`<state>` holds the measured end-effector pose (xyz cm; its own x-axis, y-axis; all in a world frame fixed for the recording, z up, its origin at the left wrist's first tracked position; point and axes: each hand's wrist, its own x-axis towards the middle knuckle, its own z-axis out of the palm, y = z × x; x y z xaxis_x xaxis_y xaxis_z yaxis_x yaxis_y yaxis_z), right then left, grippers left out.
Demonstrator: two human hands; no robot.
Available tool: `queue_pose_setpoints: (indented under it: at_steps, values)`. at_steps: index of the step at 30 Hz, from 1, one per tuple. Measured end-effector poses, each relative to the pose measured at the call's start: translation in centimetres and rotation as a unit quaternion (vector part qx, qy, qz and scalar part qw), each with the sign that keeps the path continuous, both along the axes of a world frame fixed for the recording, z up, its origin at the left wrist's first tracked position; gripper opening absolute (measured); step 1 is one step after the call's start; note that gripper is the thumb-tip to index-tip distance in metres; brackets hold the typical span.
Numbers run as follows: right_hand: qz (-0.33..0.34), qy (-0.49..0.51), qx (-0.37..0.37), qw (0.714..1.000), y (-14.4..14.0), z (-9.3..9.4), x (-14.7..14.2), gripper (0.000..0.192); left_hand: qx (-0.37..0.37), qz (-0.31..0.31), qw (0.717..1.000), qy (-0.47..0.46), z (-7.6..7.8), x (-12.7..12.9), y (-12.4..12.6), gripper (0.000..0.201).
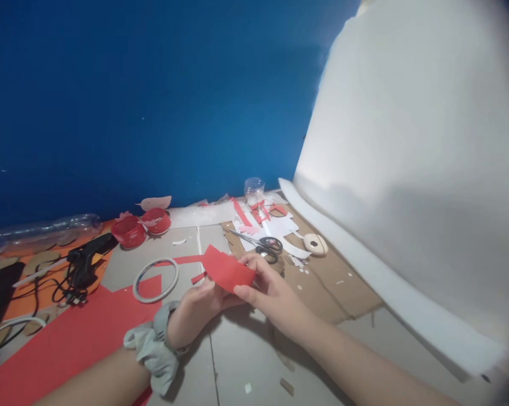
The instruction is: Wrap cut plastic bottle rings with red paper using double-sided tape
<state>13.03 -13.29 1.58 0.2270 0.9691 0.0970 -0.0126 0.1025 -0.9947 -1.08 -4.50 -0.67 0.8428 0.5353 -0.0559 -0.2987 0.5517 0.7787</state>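
Note:
A curved piece of red paper (226,269) is held up between both hands, above the tiled floor. My left hand (201,307), with a grey-green scrunchie (159,344) at its wrist, grips the paper's lower left side; the paper hides some of its fingers. My right hand (271,290) pinches the right end between thumb and fingers. Just beyond the right hand lie black-handled scissors (269,247). To the left of the paper is a grey-white tape roll (156,281), partly over a large red sheet (80,338).
Two red round containers (129,232) stand by the blue wall. A black glue gun (87,262) with cables lies at left, near a clear plastic bottle (47,230). Paper scraps and a cream rounded device (315,244) rest on cardboard (322,285). A white backdrop (406,169) rises at right.

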Motion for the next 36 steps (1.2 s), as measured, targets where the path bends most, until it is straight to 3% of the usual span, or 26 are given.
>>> queue_pose_setpoints:
  at_steps: [5, 10, 17, 22, 29, 36]
  values:
    - [-0.026, -0.068, 0.011, 0.997, -0.4, -0.3, -0.4, 0.028, 0.017, -0.008, 0.999, 0.037, -0.2, 0.2, 0.1, 0.033]
    - [-0.033, -0.192, 0.013, 0.981, -0.4, -1.0, 0.0, 0.013, -0.007, -0.008, 0.998, 0.06, -0.1, 0.5, 0.0, 0.035]
    - [-0.021, -0.27, 0.021, 0.962, -0.1, -1.3, 1.0, 0.017, 0.065, 0.036, 0.988, 0.135, 0.3, 0.4, 0.6, 0.035]
    - [-0.006, -0.291, 0.031, 0.956, -0.5, -1.3, 1.3, 0.016, 0.027, 0.03, 0.989, 0.142, -1.0, 0.4, 0.4, 0.044]
    - [-0.005, -0.305, 0.049, 0.951, -0.3, -1.8, 1.5, 0.009, -0.045, 0.062, 0.988, 0.132, -2.1, 1.0, 0.6, 0.031]
    - [-0.014, -0.289, 0.047, 0.956, -0.2, -1.6, 1.3, 0.012, -0.064, 0.047, 0.988, 0.132, -1.9, 0.8, 0.3, 0.038]
